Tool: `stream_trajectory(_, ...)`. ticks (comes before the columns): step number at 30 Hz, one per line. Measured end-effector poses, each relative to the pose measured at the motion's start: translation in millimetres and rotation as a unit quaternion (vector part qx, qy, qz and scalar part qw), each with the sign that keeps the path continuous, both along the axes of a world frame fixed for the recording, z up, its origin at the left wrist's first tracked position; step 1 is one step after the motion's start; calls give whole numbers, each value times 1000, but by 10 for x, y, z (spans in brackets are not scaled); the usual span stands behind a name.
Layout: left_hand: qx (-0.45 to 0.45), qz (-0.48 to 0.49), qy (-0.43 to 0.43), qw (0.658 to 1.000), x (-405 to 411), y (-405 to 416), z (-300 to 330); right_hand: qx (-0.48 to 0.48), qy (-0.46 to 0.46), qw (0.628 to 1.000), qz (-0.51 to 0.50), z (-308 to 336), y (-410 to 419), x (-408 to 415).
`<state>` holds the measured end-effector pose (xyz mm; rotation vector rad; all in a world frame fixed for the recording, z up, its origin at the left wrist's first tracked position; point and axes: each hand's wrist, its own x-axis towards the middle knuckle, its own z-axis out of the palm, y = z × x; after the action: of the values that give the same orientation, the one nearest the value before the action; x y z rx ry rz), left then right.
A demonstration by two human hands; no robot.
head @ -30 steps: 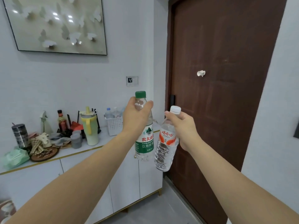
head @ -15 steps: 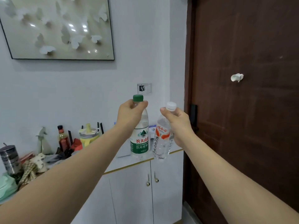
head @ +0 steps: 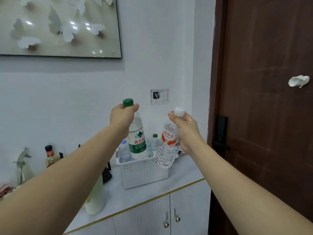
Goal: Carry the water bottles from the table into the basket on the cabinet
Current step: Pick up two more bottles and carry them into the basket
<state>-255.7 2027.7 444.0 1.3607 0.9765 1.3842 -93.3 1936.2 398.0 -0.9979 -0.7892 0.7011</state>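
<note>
My left hand grips a green-capped water bottle by its neck, and the bottle hangs upright with its base just inside the white perforated basket on the cabinet. A white-capped bottle with an orange label is held at the neck by my right hand; it tilts over the basket's right rim. Inside the basket stand two other bottles, a pale-capped one and a small green-capped one.
Left of the basket are a pale green jug, a dark object, a sauce bottle and a spray bottle. A brown door stands close on the right. A framed picture hangs above.
I have come closer to the cabinet. Both hands carried their bottles forward and down to the basket, which was hidden behind them before; the green-capped bottle now dips into it.
</note>
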Motion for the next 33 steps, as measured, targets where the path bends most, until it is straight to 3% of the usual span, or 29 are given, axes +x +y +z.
stream_trajectory(9,4,31,73,997,10,1513,-150,-10,-53,999,4,-65,1604,-77)
stream_trajectory(13,4,46,158,986,35,1996,-399,-101,-132,986,-17,-305,2160,-83)
stream_trajectory(19,-52,38,252,965,73,2510,-907,-164,-140,976,16,-814,2777,60)
stream_trajectory(22,-50,47,351,934,109,2679,-1106,-181,-151,971,43,-1034,3021,83)
stream_trajectory(26,-35,55,504,861,114,2855,-1283,-195,-207,956,72,-1279,3235,75)
stream_trajectory(33,-65,-8,610,790,200,3080,-1505,-198,-278,930,136,-1664,3448,50)
